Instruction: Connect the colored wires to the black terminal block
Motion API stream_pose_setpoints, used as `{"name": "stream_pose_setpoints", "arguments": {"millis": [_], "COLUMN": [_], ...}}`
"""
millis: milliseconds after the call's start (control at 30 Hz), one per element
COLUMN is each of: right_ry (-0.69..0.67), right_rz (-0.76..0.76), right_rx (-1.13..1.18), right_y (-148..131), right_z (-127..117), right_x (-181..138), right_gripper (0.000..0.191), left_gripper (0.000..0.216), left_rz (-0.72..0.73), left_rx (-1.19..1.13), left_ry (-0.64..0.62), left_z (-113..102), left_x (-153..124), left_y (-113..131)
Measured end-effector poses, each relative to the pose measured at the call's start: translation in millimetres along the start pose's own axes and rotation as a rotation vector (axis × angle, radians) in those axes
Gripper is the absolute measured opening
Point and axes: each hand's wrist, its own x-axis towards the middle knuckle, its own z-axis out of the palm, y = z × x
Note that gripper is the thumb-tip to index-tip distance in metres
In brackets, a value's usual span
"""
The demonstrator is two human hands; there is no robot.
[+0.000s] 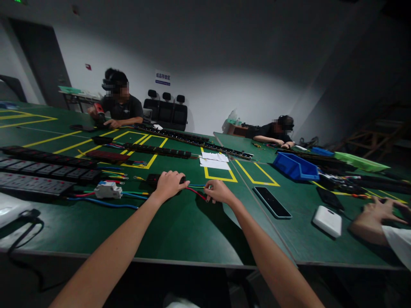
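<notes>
My left hand [169,186] is closed over a dark block [152,179] lying on the green table [180,231]. Its fingers hide most of the block. From the right side of that block come red, blue and green wires [196,191]. My right hand [220,191] pinches the wires near their ends, just above the tabletop; the fingertips cover part of them. Left of my left hand lies a white breaker [108,190] with red and blue cables. Long power strips [35,182] with rows of sockets lie further left.
A phone [272,202], a white device [327,221] and a blue bin [295,166] stand to the right. Another person's hand [375,216] is at the right edge. Across the table, one person [123,105] holds a red power tool; another leans over at the back right. White papers [214,161] lie ahead.
</notes>
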Motion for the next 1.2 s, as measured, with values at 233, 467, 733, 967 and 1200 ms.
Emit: {"name": "stream_pose_setpoints", "arguments": {"millis": [233,467,733,967,1200], "right_ry": [-0.215,0.328,0.27,0.238,0.233], "right_rz": [-0.007,0.078,0.053,0.077,0.057], "right_rx": [0.208,-0.388,-0.495,-0.506,-0.511], "right_y": [-3,9,12,9,6], "right_z": [1,-4,-3,-3,-2], "right_x": [1,4,4,5,1], "right_gripper": [0.018,0.025,0.029,0.025,0.023], "left_gripper": [0.05,0.054,0.057,0.056,0.054], "left_rz": [0.002,0.02,0.014,0.02,0.017], "left_rx": [0.029,-0.017,-0.036,-0.028,0.001], "left_ry": [0.016,-0.009,-0.009,0.002,0.009], "left_z": [1,-2,-1,0,1], "left_x": [-1,-1,0,0,-1], "left_y": [1,-1,-1,-1,-1]}}
